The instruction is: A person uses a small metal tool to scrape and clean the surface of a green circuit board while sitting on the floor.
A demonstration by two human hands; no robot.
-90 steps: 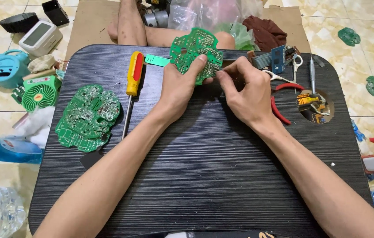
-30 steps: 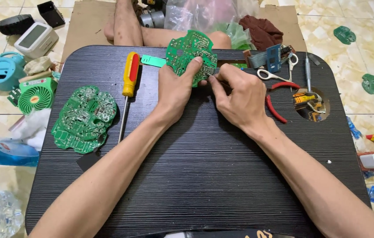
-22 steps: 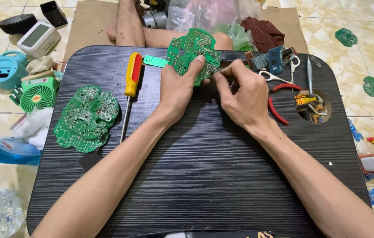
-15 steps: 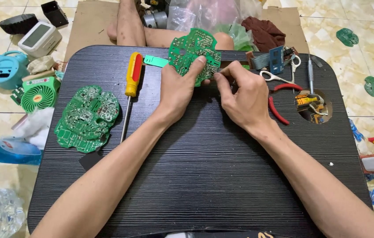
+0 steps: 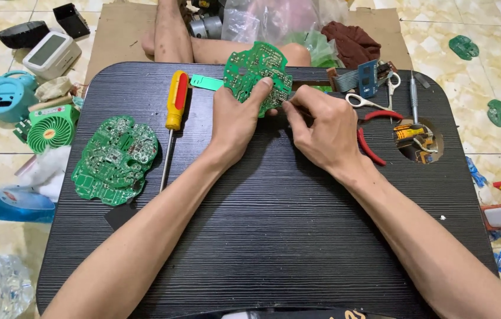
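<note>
The left hand [image 5: 235,118] is closed on a round-edged green printed circuit board [image 5: 256,75], thumb laid across its lower right part and the other fingers behind it, holding it tilted up near the middle of the desk's far edge. The right hand [image 5: 321,127] sits just right of it, fingertips pinched together and touching the board's right rim; whether they hold something small between them cannot be told. Both wrists rest on the black ribbed desk [image 5: 274,236].

Left of the held board, a small mint-green plastic tag [image 5: 206,82] lies flat by the far edge, and beside that a screwdriver with a yellow and red handle [image 5: 175,109] points its shaft toward the near edge. Further left, near the desk's left edge, a second green circuit board [image 5: 116,159] lies flat, component side up.

Right of the right hand lie red-handled pliers [image 5: 371,133], partly under the hand, then white-handled scissors [image 5: 368,101] and a thin grey screwdriver [image 5: 414,97] toward the far right corner. A round hole [image 5: 418,142] in the desk near its right edge holds small yellow and orange parts.

On the tiled floor off the left edge stand a small green fan [image 5: 49,127] and a light blue plastic device [image 5: 3,97].
</note>
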